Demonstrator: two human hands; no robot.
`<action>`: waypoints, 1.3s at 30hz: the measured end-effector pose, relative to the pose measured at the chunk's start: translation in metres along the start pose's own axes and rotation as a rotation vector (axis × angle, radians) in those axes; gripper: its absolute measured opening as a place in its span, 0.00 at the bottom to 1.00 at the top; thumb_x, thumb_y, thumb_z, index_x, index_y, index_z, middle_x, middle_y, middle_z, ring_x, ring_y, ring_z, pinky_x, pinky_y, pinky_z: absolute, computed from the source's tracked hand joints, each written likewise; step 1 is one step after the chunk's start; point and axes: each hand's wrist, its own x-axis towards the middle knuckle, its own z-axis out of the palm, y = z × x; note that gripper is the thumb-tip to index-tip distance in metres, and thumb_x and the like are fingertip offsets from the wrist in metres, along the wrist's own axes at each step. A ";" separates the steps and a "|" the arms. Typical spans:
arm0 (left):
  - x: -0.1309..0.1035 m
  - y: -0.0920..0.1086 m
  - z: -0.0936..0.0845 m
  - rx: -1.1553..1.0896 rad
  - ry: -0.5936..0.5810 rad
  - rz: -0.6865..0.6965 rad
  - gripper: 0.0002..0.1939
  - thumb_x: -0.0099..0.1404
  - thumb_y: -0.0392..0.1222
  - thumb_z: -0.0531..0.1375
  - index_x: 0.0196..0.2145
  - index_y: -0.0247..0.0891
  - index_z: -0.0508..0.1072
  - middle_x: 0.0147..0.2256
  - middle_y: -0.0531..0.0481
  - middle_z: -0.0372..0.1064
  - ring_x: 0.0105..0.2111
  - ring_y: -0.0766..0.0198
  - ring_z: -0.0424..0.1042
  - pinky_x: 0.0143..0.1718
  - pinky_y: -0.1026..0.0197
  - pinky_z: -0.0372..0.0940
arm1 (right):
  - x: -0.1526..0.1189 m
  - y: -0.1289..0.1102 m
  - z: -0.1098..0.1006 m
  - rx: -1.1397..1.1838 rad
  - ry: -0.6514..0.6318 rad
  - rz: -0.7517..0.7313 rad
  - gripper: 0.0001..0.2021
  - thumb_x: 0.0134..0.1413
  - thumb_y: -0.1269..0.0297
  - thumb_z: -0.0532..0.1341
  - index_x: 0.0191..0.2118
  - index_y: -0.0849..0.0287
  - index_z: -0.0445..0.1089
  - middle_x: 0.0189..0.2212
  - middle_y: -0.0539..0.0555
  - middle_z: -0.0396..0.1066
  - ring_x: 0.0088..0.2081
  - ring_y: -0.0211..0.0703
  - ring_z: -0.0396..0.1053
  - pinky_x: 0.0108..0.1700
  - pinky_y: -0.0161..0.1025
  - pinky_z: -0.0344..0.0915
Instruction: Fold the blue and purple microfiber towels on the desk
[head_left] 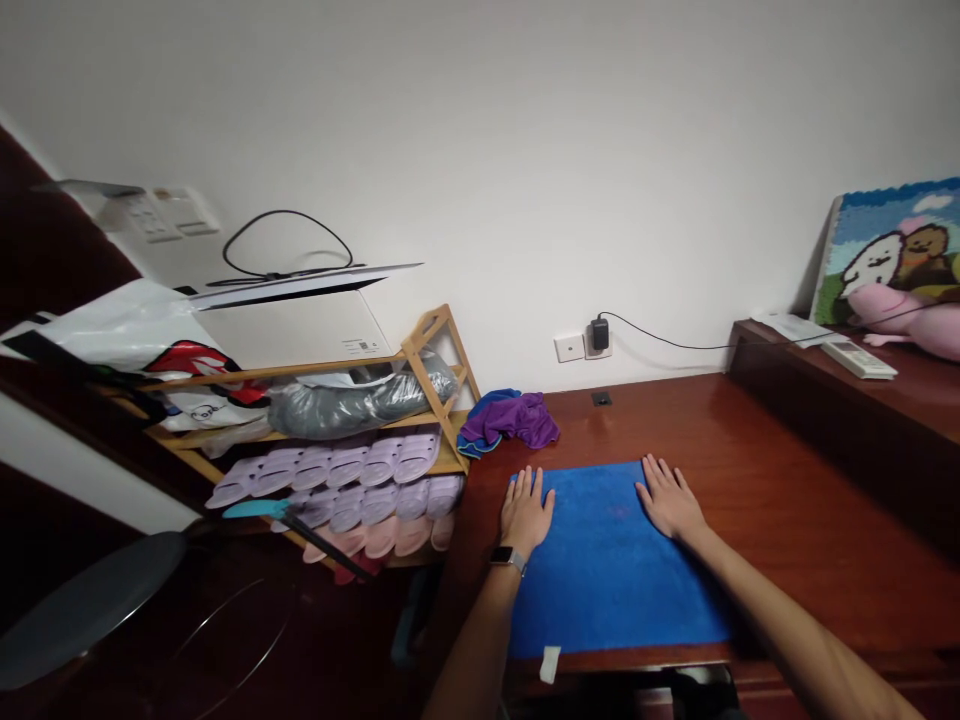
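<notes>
A blue cloth [600,570] lies spread flat on the reddish-brown wooden desk [810,530]. My left hand [526,512] rests palm down on its far left corner, fingers stretched and slightly apart. On the wrist is a watch [508,558] with a pale band. At the far right corner, my right hand [670,500] lies flat with its fingers spread, partly on the cloth's edge. A small white tag [550,664] hangs from the cloth's near edge over the desk front. Neither hand grips anything.
Crumpled purple and blue cloths [517,420] lie at the desk's back left. Left of the desk stands a wooden rack [442,400] with several lilac and pink slippers [375,460]. A raised shelf at right holds a remote [859,358] and a pink plush toy [911,315]. A black plug [599,333] sits in the wall.
</notes>
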 end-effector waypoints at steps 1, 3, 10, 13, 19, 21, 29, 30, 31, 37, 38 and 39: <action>0.001 0.006 -0.001 0.003 0.002 0.016 0.32 0.78 0.49 0.44 0.73 0.35 0.56 0.72 0.38 0.54 0.72 0.47 0.51 0.72 0.41 0.48 | 0.000 -0.001 -0.001 0.008 -0.003 -0.003 0.36 0.72 0.50 0.37 0.77 0.66 0.42 0.77 0.56 0.40 0.77 0.49 0.37 0.76 0.51 0.34; 0.003 0.027 -0.002 0.004 0.007 0.067 0.31 0.78 0.47 0.44 0.73 0.35 0.56 0.72 0.39 0.54 0.73 0.48 0.51 0.72 0.42 0.47 | 0.000 -0.001 -0.003 0.018 -0.004 -0.007 0.36 0.72 0.51 0.37 0.77 0.67 0.42 0.77 0.56 0.40 0.77 0.50 0.37 0.76 0.52 0.34; 0.007 0.139 0.023 -0.160 0.026 0.316 0.31 0.80 0.53 0.40 0.72 0.37 0.59 0.72 0.42 0.55 0.73 0.55 0.51 0.73 0.46 0.48 | -0.001 -0.001 -0.005 0.000 -0.022 -0.004 0.35 0.72 0.52 0.37 0.77 0.67 0.42 0.77 0.55 0.39 0.77 0.49 0.37 0.75 0.52 0.35; 0.009 0.127 0.025 -0.154 -0.005 0.264 0.31 0.80 0.55 0.40 0.73 0.40 0.58 0.72 0.44 0.54 0.73 0.55 0.51 0.73 0.46 0.48 | 0.000 0.000 -0.005 -0.008 -0.016 -0.007 0.35 0.72 0.52 0.37 0.77 0.66 0.41 0.77 0.54 0.38 0.77 0.49 0.36 0.75 0.52 0.34; 0.006 0.016 0.008 -0.043 -0.045 0.072 0.31 0.79 0.52 0.42 0.74 0.38 0.55 0.73 0.41 0.51 0.73 0.51 0.49 0.73 0.44 0.48 | 0.000 0.002 -0.001 0.013 -0.012 -0.003 0.36 0.72 0.50 0.36 0.77 0.64 0.41 0.77 0.54 0.39 0.77 0.48 0.36 0.75 0.52 0.34; 0.002 -0.008 0.005 -0.023 -0.045 0.036 0.32 0.79 0.51 0.42 0.74 0.37 0.53 0.73 0.40 0.50 0.73 0.51 0.48 0.73 0.44 0.47 | 0.001 0.003 0.000 0.011 -0.011 -0.003 0.36 0.72 0.50 0.36 0.77 0.64 0.41 0.77 0.54 0.39 0.77 0.48 0.36 0.75 0.52 0.34; -0.002 -0.012 0.009 -0.007 -0.028 0.017 0.32 0.79 0.51 0.41 0.74 0.37 0.52 0.73 0.41 0.50 0.74 0.52 0.47 0.73 0.45 0.47 | 0.001 0.004 0.002 0.015 -0.013 0.000 0.36 0.72 0.49 0.36 0.77 0.64 0.41 0.77 0.54 0.39 0.77 0.49 0.36 0.75 0.52 0.34; -0.002 -0.012 0.009 -0.008 -0.027 0.018 0.32 0.79 0.51 0.41 0.74 0.37 0.53 0.73 0.42 0.51 0.74 0.52 0.47 0.73 0.45 0.47 | 0.001 0.003 0.001 0.011 -0.015 0.003 0.36 0.72 0.49 0.36 0.77 0.63 0.41 0.77 0.54 0.39 0.77 0.49 0.36 0.75 0.52 0.34; -0.002 -0.012 0.008 -0.008 -0.027 0.018 0.32 0.79 0.51 0.41 0.74 0.37 0.53 0.73 0.41 0.51 0.74 0.53 0.47 0.73 0.46 0.47 | 0.001 0.003 0.001 0.007 -0.016 0.005 0.36 0.72 0.49 0.36 0.77 0.63 0.41 0.77 0.53 0.39 0.77 0.48 0.36 0.76 0.52 0.34; -0.003 -0.010 0.006 -0.004 -0.029 0.018 0.32 0.79 0.50 0.42 0.73 0.35 0.55 0.73 0.40 0.50 0.74 0.53 0.48 0.73 0.47 0.47 | 0.002 0.004 0.003 0.008 -0.019 0.001 0.36 0.72 0.49 0.36 0.77 0.63 0.41 0.77 0.54 0.39 0.77 0.48 0.36 0.75 0.52 0.34; -0.004 -0.011 0.005 -0.003 -0.027 0.019 0.31 0.79 0.50 0.42 0.74 0.36 0.55 0.73 0.40 0.51 0.74 0.53 0.48 0.73 0.46 0.47 | 0.002 0.004 0.003 0.007 -0.018 0.002 0.36 0.72 0.49 0.37 0.77 0.63 0.41 0.77 0.54 0.39 0.77 0.48 0.36 0.75 0.52 0.35; -0.004 -0.011 0.005 -0.002 -0.026 0.021 0.31 0.79 0.50 0.42 0.74 0.37 0.55 0.73 0.41 0.51 0.73 0.53 0.48 0.73 0.46 0.47 | 0.002 0.004 0.004 0.006 -0.015 0.002 0.36 0.72 0.49 0.37 0.77 0.63 0.41 0.77 0.54 0.39 0.77 0.48 0.36 0.75 0.52 0.35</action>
